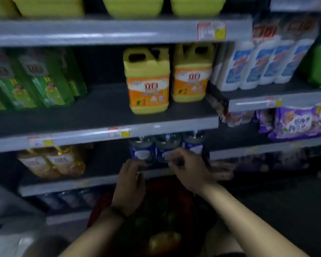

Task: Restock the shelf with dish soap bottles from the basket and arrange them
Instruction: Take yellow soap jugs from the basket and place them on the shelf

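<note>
Now: straightening blue-label bottles (193, 145) on lower shelf (63, 186). Left hand (130, 184) at leftmost bottle's foot, fingers bent, grip lost in blur. Right hand (188, 170) fingers curl round middle bottle (165, 145). Best: slide it to shelf lip, label out, row tight. Basket (98, 204) below, between forearms.

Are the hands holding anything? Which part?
Left hand touches the leftmost clear blue-labelled plastic bottle low down; right hand the middle one. Too blurry to tell a grip.
</note>
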A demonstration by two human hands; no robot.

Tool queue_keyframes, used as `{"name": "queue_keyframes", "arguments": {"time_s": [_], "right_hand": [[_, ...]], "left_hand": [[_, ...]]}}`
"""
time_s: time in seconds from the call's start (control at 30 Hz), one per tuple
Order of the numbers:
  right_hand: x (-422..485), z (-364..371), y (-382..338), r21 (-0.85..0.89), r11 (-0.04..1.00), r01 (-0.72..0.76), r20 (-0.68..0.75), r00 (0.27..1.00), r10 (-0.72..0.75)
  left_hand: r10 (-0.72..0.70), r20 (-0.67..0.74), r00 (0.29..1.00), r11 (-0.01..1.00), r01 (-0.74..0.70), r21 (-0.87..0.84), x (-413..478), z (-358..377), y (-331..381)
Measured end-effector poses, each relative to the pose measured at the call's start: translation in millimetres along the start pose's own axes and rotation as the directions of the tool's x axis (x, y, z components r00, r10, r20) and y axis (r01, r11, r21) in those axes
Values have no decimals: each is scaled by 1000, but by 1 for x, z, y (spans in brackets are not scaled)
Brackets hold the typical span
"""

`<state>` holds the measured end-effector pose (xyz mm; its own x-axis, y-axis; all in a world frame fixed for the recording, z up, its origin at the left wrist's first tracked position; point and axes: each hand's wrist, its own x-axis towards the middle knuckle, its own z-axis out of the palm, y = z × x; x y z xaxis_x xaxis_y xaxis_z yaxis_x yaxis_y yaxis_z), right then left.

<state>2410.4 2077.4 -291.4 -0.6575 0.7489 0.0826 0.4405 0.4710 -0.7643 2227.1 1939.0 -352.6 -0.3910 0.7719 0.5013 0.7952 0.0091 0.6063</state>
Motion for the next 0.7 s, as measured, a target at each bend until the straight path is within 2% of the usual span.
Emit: {"name": "queue_keyframes", "arguments": {"time_s": [0.1, 0.17, 0.23, 0.3, 0.4, 0.53, 0.57, 0.7], "right_hand": [[-44, 38, 40, 15, 982, -187, 110, 977, 184], [-71, 64, 68, 13, 954, -299, 191, 938, 291], [-100, 87, 97, -17, 928, -373, 241, 899, 366], [-122, 104, 120, -62, 905, -420, 319, 851, 417], [-131, 113, 131, -76, 910, -407, 417, 816, 399], [-127, 117, 147, -154, 901, -406, 457, 779, 430], [-126, 119, 153, -177, 891, -419, 466, 762, 450], [-122, 126, 164, -234, 854, -464, 491, 702, 516]], "left_hand": [[-161, 241, 957, 986, 144, 86, -78, 39, -26], [-243, 447, 861, 965, 168, 201, -129, 65, -39], [-380, 538, 752, 925, 306, 226, -165, 82, -44], [-482, 610, 629, 870, 424, 250, -193, 92, -47], [-551, 662, 509, 815, 498, 296, -209, 103, -50], [-634, 705, 319, 751, 473, 461, -210, 129, -77], [-639, 714, 285, 742, 470, 477, -206, 137, -85], [-613, 757, 224, 762, 422, 492, -183, 171, -95]]}}
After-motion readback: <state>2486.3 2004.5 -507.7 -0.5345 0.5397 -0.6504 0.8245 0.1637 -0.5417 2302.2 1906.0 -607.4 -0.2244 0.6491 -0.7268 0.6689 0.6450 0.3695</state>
